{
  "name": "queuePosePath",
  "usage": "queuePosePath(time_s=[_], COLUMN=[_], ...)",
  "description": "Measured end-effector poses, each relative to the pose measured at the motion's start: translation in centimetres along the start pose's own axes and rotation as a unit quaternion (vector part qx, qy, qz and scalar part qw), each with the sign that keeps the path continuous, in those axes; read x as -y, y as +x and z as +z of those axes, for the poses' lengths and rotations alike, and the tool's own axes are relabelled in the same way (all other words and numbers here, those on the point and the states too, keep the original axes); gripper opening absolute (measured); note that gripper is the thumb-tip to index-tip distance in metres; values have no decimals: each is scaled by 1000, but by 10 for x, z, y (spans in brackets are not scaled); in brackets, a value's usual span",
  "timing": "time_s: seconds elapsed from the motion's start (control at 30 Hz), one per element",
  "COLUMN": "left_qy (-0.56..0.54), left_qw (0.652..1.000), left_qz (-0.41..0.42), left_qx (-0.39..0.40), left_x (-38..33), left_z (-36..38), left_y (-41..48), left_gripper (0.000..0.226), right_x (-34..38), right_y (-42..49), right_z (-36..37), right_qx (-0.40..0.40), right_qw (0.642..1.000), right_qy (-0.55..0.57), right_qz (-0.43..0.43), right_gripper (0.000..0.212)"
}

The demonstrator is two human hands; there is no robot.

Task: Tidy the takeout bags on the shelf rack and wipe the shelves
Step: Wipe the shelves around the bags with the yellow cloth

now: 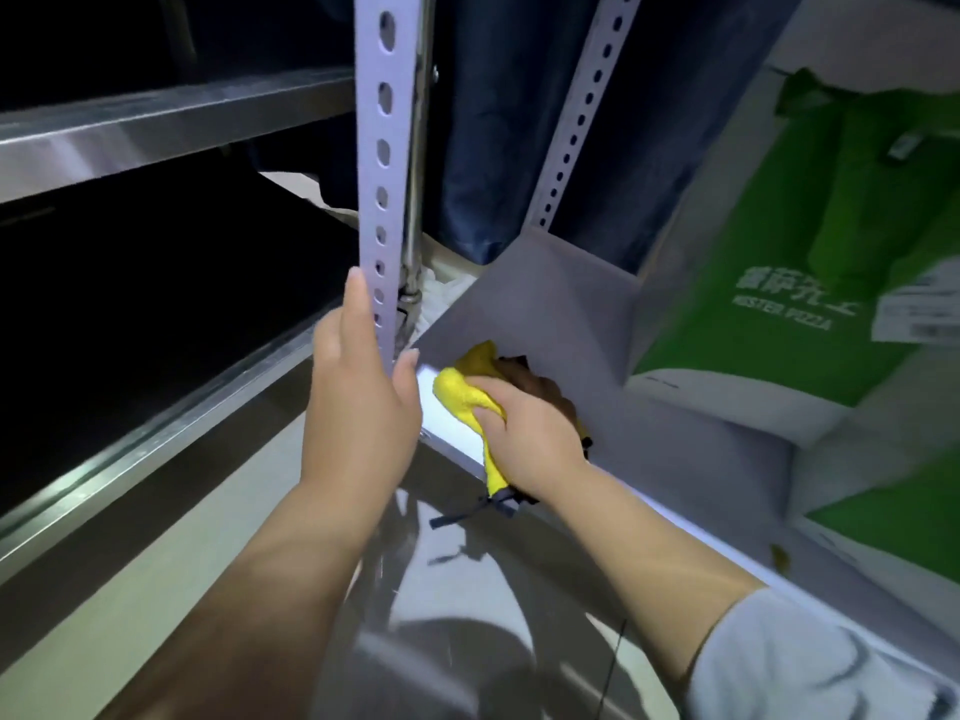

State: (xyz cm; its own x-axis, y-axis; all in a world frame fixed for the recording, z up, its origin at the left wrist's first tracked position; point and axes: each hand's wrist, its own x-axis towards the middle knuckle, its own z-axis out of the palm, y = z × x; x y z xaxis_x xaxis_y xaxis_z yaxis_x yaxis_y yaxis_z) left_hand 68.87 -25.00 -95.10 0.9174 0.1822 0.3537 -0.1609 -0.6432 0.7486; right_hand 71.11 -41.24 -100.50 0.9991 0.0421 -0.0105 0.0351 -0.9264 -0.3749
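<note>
A pale metal shelf (545, 304) carries a green takeout bag (769, 283) on its right side. The left hand (358, 397) wraps its fingers and thumb round the rack's perforated upright (384, 148). The right hand (530, 433) grips a bunched yellow cloth (462, 387) pressed on the shelf's front corner.
</note>
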Motion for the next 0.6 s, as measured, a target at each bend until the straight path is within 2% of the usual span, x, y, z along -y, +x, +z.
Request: queuePosePath(time_s=[0.1,0.37,0.6], left_qy=[36,124,83], left_qw=[999,981,967], left_qz=[8,32,48], left_qx=[18,147,236], left_x=[-7,-30,-53], left_z=[-5,-16,17], left_y=[-13,-35,-67], left_gripper=[61,34,27], right_x=[-6,-43,-69], right_y=[-31,-98,-143], right_z=[-8,-27,-43], right_qx=[12,1,6], right_qw=[1000,1000,998], right_qy=[21,-4,6], right_qz=[-6,23,69], right_gripper=[34,33,35])
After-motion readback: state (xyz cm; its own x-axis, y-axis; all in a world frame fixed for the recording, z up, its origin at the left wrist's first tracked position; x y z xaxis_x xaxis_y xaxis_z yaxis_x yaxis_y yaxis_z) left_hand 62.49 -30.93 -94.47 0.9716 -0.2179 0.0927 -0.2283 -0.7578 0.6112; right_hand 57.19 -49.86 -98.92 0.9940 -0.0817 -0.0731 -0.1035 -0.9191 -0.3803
